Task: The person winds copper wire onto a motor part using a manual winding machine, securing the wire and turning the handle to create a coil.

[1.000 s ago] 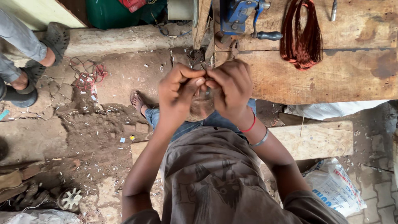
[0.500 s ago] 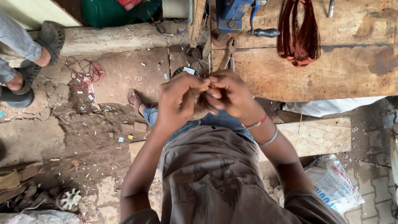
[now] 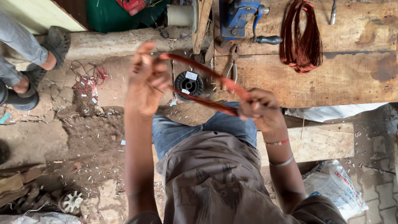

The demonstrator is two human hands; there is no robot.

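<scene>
Head view: the left hand [image 3: 146, 81] and the right hand [image 3: 261, 110] each clench one end of a stretched loop of copper wire [image 3: 199, 83]. The loop spans the gap between them, above the person's lap and just in front of the wooden bench [image 3: 331, 79]. On the bench lie a copper wire hank [image 3: 302, 39] and a blue winder [image 3: 238, 18]. A black spool [image 3: 188, 84] sits below the bench edge, behind the loop.

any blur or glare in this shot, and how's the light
Head view: soft, even daylight, no hard shadows and no glare. The left hand and the copper wire loop stretched to the right hand are smeared by motion; the wooden bench, the copper wire hank on it and the black spool stay fairly sharp.
</scene>
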